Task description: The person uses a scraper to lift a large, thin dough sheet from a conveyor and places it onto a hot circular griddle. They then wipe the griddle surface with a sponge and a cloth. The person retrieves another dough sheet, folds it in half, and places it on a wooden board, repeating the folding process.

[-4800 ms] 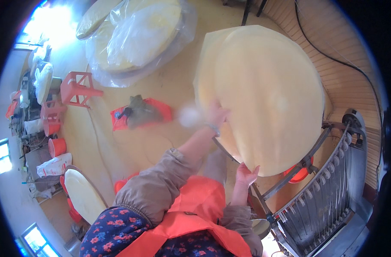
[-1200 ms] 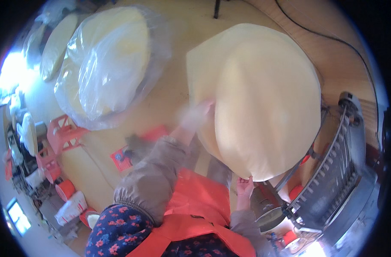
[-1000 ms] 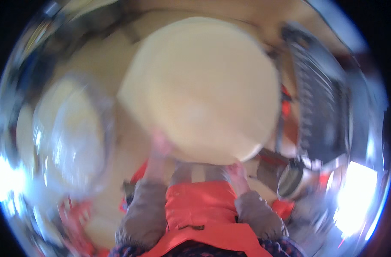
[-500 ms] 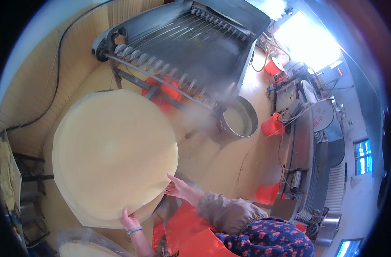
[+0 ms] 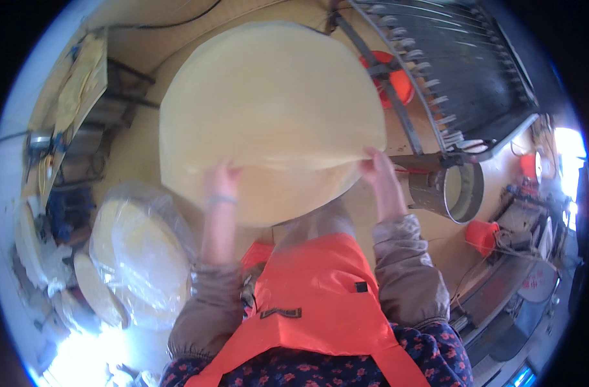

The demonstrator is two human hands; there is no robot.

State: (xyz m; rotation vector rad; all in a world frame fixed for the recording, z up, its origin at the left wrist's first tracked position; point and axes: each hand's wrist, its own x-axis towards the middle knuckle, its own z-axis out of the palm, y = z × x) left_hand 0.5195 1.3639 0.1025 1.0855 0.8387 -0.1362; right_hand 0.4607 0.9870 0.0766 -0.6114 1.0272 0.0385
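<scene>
Pinching the round cream sheet [image 5: 275, 97] right of centre, the right hand [image 5: 376, 169] grips narrowly; the left hand [image 5: 222, 179], blurred, is unclear. Probably light, limp, tearable: support both edges.

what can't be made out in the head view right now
In the head view:
- Left hand: motion blur hides how its fingers meet the round sheet.
- Whatever supports the sheet: mostly hidden beneath it.
- Machine: its far end is cut off by the top edge.
- Lower left: glare washes out the things there.
</scene>
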